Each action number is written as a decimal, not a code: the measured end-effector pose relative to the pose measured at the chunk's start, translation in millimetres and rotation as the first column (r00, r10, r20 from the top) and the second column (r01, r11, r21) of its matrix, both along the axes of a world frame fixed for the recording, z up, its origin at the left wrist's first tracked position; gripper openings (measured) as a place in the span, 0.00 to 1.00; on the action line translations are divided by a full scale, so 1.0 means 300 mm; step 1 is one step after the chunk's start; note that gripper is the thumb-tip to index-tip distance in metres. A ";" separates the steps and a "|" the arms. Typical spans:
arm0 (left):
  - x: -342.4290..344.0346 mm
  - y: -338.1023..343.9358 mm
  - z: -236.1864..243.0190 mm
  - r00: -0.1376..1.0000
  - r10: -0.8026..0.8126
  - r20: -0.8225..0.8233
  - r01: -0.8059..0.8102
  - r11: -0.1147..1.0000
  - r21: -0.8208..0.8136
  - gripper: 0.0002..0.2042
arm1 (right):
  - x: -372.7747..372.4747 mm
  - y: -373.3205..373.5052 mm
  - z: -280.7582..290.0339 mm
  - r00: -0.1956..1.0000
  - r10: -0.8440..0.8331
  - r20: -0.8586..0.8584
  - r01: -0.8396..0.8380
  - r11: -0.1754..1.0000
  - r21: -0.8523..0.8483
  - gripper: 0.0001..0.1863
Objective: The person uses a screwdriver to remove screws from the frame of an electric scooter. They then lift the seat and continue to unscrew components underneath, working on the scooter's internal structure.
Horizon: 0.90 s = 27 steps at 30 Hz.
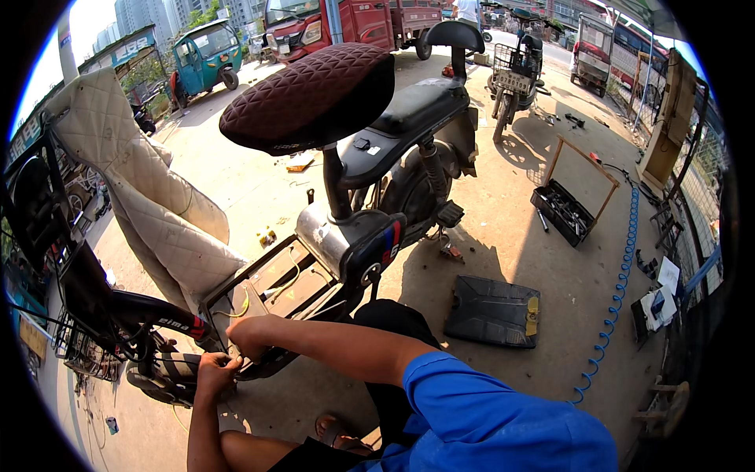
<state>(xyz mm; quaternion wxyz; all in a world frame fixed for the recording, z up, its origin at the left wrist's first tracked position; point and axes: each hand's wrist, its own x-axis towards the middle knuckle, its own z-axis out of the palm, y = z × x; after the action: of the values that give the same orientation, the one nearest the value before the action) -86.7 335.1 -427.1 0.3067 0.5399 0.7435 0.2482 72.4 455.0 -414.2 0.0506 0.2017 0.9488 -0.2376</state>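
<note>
An electric scooter (385, 173) stands in front of me, its floorboard compartment (271, 330) uncovered. Inside lie batteries (289, 271) with loose wires on top, one of them yellow. My left hand (215, 373) is at the front lower edge of the compartment, beside the front wheel (169, 371), thumb and fingers pinched together. Close above it, my right hand (248, 337) reaches to the compartment's front corner with its fingers bent in. The hands nearly meet; whatever they grip is hidden or too small to name. A quilted cover (149, 173) hangs from the handlebar side.
On the ground to the right lie a black plastic panel (491, 313) and an open toolbox (565, 214) full of tools. A blue coiled hose (617, 303) runs along the right side. Behind stand another scooter (515, 75), a teal three-wheeler (206, 59) and a red truck (370, 25).
</note>
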 end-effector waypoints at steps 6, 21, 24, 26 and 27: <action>0.035 -0.015 0.045 0.993 -0.121 -0.009 0.120 0.987 -0.105 0.12 | -0.016 0.013 -0.036 1.000 -0.007 0.012 0.007 1.000 0.003 0.27; 0.065 -0.002 0.021 0.993 -0.106 -0.049 0.087 0.953 -0.291 0.10 | -0.026 -0.027 -0.058 0.988 -0.109 -0.107 0.108 0.994 -0.014 0.24; 0.056 0.003 0.005 0.997 -0.082 0.010 0.081 0.938 -0.337 0.10 | -0.034 -0.025 -0.068 0.988 -0.105 -0.114 0.104 0.995 -0.013 0.24; 0.105 0.010 0.043 0.993 -0.103 -0.049 0.080 0.935 -0.347 0.11 | -0.038 -0.014 -0.091 0.985 -0.130 -0.117 0.128 0.991 -0.025 0.24; 0.130 0.013 0.060 0.990 -0.115 -0.078 0.081 0.933 -0.352 0.11 | -0.038 -0.007 -0.103 0.983 -0.143 -0.118 0.141 0.990 -0.030 0.24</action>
<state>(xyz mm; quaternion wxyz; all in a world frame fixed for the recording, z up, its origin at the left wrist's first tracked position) -47.7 339.1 -409.1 0.3726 0.5250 0.7619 0.0708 61.0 452.9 -445.1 -0.0212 0.2536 0.9307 -0.2627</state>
